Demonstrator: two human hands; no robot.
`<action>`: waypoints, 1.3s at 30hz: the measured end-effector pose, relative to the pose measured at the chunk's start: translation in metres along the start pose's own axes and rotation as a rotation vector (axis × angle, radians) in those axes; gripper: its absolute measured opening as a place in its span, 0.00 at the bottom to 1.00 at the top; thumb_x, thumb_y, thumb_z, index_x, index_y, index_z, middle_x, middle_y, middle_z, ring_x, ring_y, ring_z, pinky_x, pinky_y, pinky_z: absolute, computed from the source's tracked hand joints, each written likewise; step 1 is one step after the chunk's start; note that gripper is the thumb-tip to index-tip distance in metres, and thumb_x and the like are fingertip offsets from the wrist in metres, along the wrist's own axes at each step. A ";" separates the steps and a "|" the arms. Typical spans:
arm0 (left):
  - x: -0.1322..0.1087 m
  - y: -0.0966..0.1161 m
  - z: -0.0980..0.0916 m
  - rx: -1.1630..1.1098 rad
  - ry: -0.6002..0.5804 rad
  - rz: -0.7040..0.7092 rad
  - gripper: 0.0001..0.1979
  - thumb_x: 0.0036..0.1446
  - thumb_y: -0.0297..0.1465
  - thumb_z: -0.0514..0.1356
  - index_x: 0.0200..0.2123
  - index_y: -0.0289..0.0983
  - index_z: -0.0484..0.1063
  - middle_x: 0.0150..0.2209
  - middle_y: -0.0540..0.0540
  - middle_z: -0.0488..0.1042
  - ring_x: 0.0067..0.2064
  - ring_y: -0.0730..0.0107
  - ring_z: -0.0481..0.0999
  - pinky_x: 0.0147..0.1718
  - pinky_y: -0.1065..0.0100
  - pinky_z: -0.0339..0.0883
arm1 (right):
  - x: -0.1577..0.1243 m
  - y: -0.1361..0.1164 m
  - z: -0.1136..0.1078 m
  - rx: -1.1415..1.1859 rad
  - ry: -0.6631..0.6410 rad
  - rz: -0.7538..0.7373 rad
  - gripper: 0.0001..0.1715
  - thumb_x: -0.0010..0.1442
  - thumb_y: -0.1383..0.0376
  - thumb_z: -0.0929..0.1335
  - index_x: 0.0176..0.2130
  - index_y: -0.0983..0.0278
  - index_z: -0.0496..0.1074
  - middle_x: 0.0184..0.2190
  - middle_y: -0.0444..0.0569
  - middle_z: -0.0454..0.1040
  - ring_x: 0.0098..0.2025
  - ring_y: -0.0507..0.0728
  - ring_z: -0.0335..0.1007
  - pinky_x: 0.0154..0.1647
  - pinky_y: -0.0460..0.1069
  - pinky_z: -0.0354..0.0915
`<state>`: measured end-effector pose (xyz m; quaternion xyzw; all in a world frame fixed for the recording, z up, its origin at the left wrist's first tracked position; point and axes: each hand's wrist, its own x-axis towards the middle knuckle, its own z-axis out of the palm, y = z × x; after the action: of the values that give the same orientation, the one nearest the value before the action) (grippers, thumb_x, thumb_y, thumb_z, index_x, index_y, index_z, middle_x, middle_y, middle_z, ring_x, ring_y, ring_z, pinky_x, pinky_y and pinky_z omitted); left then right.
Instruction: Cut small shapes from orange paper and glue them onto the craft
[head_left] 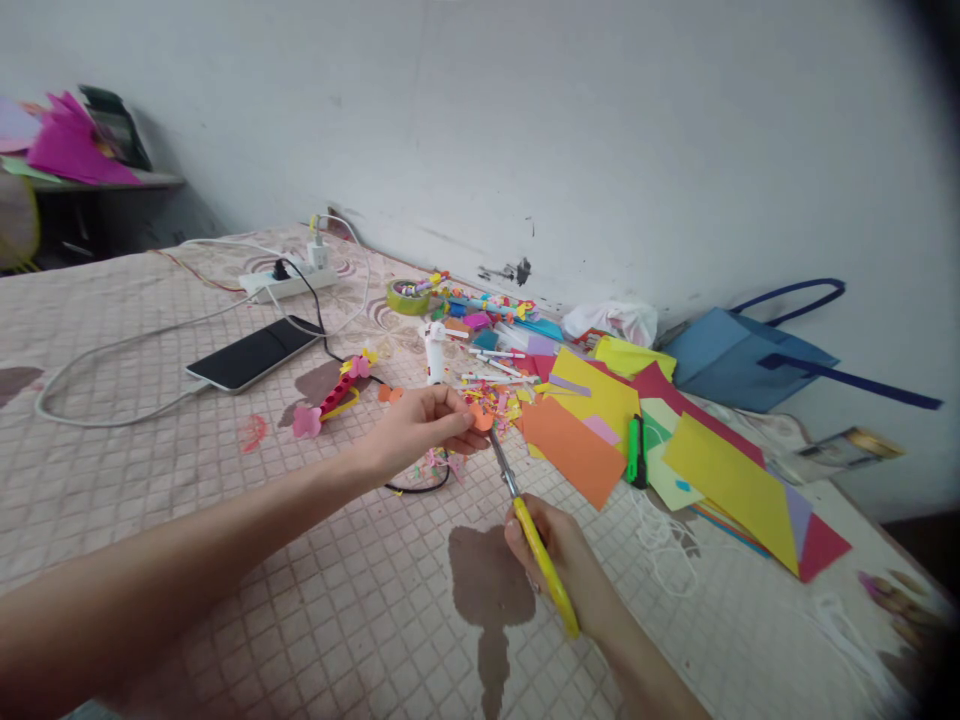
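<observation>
My left hand (427, 428) pinches orange piece (481, 418); right hand (568, 545) grips scissors (537, 541), long axis slanting forward-left, tips at piece's near right edge.

No lettering, label, brand, number or sign is showing legibly on anything, near or far, left or right.

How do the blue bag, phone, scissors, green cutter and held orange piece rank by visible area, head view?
Largest to smallest:
Blue bag
Phone
Scissors, partly covered by the right hand
Green cutter
Orange piece, partly covered by the left hand
</observation>
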<state>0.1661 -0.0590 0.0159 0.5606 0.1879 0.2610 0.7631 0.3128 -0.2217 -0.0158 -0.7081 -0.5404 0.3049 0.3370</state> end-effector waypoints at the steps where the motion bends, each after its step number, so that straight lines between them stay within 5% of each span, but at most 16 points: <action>1: 0.000 0.000 -0.001 0.003 -0.006 0.000 0.10 0.51 0.32 0.63 0.29 0.34 0.64 0.31 0.44 0.78 0.33 0.69 0.79 0.39 0.63 0.71 | 0.000 0.000 0.000 0.000 -0.001 -0.004 0.18 0.57 0.53 0.64 0.27 0.64 0.61 0.20 0.39 0.55 0.22 0.49 0.49 0.21 0.44 0.50; 23: 0.002 -0.001 -0.003 0.012 0.033 0.023 0.08 0.54 0.31 0.61 0.30 0.33 0.65 0.32 0.44 0.78 0.34 0.69 0.78 0.38 0.65 0.72 | 0.002 -0.001 0.005 0.130 0.007 0.091 0.21 0.56 0.49 0.64 0.25 0.62 0.59 0.12 0.34 0.51 0.12 0.46 0.45 0.13 0.44 0.46; 39: 0.002 0.000 -0.002 0.016 0.045 0.039 0.08 0.53 0.31 0.60 0.29 0.33 0.65 0.30 0.46 0.76 0.32 0.72 0.77 0.36 0.67 0.71 | 0.002 0.000 0.002 0.016 0.010 0.050 0.19 0.56 0.51 0.63 0.26 0.63 0.59 0.19 0.38 0.53 0.19 0.47 0.47 0.18 0.44 0.48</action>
<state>0.1660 -0.0560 0.0153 0.5644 0.1961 0.2869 0.7488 0.3116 -0.2194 -0.0176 -0.7204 -0.5182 0.3140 0.3375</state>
